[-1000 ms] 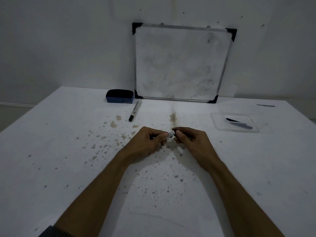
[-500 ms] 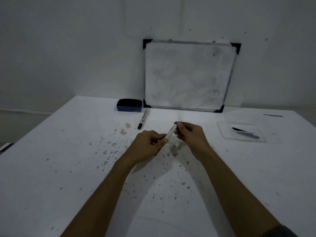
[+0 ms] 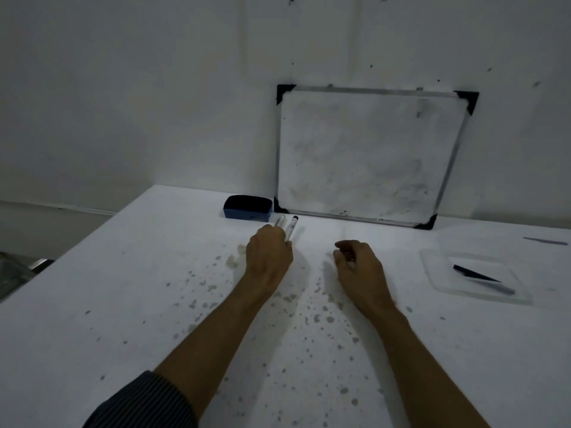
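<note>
While my left hand (image 3: 268,254) curls its fingers round the near end of the slim white plastic marker (image 3: 280,221) on the stained white table (image 3: 123,304), my right hand (image 3: 360,267) rests loosely curled and empty, and the marker looks light, stiff and slick, best pinched mid-barrel.

the far edge of the table (image 3: 108,288) is closed off by the whiteboard (image 3: 367,156), leaned against the wall (image 3: 154,103), and by the eraser (image 3: 247,206) just beside its lower left corner. the strip in front of the eraser is taken up by two markers (image 3: 292,227) laid side by side, their near ends covered by the left hand (image 3: 268,257). an open lane is left between that hand and the right hand (image 3: 360,265). further right, low passage is barred by the clear tray (image 3: 429,264), well apart from the right hand. open surface is offered across the left half of the table.
</note>
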A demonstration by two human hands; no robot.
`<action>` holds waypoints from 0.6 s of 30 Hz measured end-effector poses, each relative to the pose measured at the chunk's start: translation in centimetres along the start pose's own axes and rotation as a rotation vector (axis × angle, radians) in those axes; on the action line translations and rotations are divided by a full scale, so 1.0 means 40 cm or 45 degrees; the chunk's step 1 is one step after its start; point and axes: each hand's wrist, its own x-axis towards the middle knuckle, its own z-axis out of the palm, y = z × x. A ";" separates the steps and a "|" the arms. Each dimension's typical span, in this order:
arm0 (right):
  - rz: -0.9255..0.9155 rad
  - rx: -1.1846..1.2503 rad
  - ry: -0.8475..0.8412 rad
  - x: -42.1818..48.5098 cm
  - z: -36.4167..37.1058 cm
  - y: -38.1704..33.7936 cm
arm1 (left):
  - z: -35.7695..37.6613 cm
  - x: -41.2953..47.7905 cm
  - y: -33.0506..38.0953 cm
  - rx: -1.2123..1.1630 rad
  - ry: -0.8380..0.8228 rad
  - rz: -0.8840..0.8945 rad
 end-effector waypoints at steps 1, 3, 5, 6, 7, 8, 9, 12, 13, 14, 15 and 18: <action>-0.012 -0.007 -0.003 0.000 0.004 0.000 | 0.017 0.009 0.004 0.057 -0.007 -0.002; -0.022 -0.009 -0.018 0.004 0.007 0.004 | 0.041 0.021 0.003 0.150 0.036 0.006; -0.028 -0.008 -0.016 0.010 0.005 0.007 | 0.058 0.024 -0.006 0.264 0.128 0.057; -0.034 -0.012 -0.015 0.013 0.004 0.010 | 0.065 0.023 -0.010 0.290 0.186 0.067; -0.039 -0.015 -0.011 0.014 0.004 0.013 | 0.072 0.022 -0.014 0.301 0.239 0.057; -0.038 -0.015 -0.010 0.016 0.005 0.014 | 0.075 0.020 -0.016 0.307 0.257 0.023; -0.038 -0.008 -0.009 0.016 0.006 0.015 | 0.077 0.019 -0.018 0.304 0.257 -0.022; -0.029 0.001 -0.014 0.015 0.007 0.015 | 0.083 0.018 -0.022 0.154 0.172 -0.152; -0.029 0.001 -0.015 0.014 0.006 0.014 | 0.086 0.019 -0.023 0.079 0.147 -0.167; -0.026 0.004 -0.018 0.013 0.005 0.014 | 0.086 0.021 -0.023 0.013 0.125 -0.178; -0.027 0.002 -0.017 0.012 0.004 0.013 | 0.087 0.025 -0.024 -0.044 0.114 -0.185; -0.028 -0.004 -0.030 0.005 0.002 0.011 | 0.080 0.031 -0.019 -0.104 0.095 -0.203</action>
